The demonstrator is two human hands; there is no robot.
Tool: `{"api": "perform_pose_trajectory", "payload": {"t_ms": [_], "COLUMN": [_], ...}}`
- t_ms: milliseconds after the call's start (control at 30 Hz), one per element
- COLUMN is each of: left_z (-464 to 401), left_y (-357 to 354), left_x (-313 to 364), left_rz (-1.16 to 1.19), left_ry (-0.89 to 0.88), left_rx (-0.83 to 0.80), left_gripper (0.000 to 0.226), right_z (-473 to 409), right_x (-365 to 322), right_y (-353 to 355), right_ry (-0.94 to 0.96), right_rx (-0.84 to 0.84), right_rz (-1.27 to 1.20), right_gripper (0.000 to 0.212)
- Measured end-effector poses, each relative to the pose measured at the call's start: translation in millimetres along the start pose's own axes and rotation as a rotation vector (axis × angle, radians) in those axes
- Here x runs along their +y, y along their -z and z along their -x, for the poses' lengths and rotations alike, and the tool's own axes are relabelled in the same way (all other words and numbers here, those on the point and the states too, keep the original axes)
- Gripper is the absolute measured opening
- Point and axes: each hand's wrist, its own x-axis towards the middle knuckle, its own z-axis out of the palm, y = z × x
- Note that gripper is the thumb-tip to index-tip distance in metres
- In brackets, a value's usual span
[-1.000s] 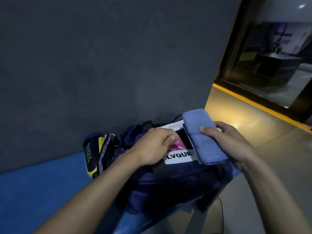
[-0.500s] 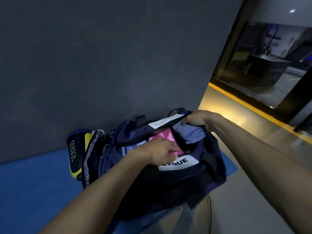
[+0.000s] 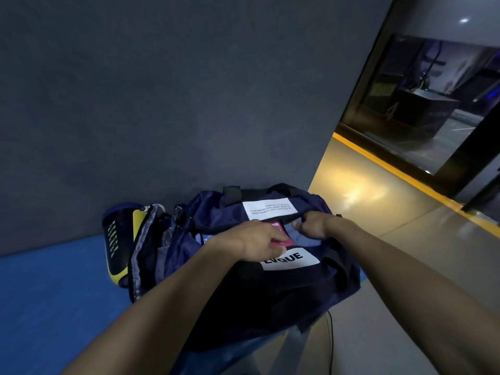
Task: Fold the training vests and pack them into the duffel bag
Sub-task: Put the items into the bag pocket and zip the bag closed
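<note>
Here the blue vest is pressed into the open bag on the bench by the curled right hand; the left hand, fingers bent, holds down the pink vest. Seating is best done flat beside it, the mouth kept wide.

A gym: blue padded mat, dark wall, equipment behind glass.
</note>
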Motion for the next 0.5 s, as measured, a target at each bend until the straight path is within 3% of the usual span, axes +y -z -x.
{"api": "perform_pose_trajectory", "payload": {"t_ms": [167,333,500], "left_z": [-3,-4,-6], "left_y": [2,3,1], "left_x": [0,0,0], "left_rz": [-0.011,-0.012,-0.001], "left_ry": [0.017,-0.001,0.001], "left_rx": [0.005,0.005,0.007], "left_gripper": [0.046,0.046,0.044], "right_z": [4,17,13], "right_x": [3,21,25], "right_y": [1,22,18], "right_ry": [0.054,0.33,0.237], "right_rx": [0.034,0.062,-0.029], "right_rz": [0.222,0.396,0.545], "right_gripper": [0.06,0.056,0.059]}}
